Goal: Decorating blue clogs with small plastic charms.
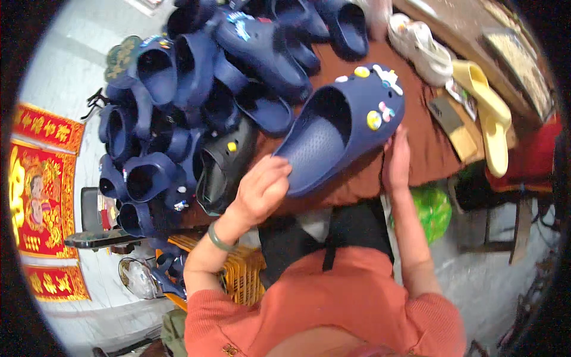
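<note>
Left hand point(262, 187) as I see it grips the heel of a navy clog point(342, 131) | clog slants up-right above the brown surface point(428, 154) | right hand point(397, 162) presses its decorated toe, fingers flat | navy clog pile point(196, 101) lies left

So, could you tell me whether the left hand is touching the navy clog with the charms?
Touching: the head view shows the left hand gripping the navy clog's heel edge.

Brown-clothed table point(437, 152) under piled navy clogs point(196, 101)
</note>
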A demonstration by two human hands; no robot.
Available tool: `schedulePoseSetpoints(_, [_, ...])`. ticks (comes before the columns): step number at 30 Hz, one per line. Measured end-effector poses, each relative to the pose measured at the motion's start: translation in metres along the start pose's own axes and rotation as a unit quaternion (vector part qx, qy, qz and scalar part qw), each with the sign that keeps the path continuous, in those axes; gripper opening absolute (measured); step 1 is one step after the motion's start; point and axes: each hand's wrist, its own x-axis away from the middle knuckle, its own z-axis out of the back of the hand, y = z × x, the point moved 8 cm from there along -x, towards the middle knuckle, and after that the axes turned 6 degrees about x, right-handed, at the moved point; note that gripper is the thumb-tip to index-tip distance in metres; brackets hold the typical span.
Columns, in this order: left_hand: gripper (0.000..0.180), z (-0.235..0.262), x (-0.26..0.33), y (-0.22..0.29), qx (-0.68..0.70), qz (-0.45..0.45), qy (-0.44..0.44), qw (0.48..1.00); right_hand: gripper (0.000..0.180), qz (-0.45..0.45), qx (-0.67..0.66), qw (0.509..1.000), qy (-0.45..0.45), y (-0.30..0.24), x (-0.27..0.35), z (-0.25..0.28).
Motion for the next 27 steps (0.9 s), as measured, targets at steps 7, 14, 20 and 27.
schedulePoseSetpoints(7, [0.014, -0.016, 0.099, 0.014, 0.027, 0.06, -0.047, 0.997, 0.059, -0.025, 0.018, 0.999, -0.015, -0.002, -0.008, -0.015])
schedulePoseSetpoints(14, [0.044, 0.002, 0.112, -0.018, -0.053, 0.311, -0.163, 0.935, 0.063, -0.024, 0.316, 0.924, -0.214, -0.007, -0.045, -0.048])
schedulePoseSetpoints(20, [0.029, -0.027, 0.088, -0.06, 0.305, 0.486, -0.003, 0.819, 0.073, -0.228, 0.114, 0.908, -0.334, 0.014, -0.061, -0.099])
schedulePoseSetpoints(27, [0.033, -0.117, 0.062, -0.089, 0.621, 0.568, 0.094, 0.531, 0.07, -0.186, 0.169, 0.863, -0.439, 0.036, -0.044, -0.104])
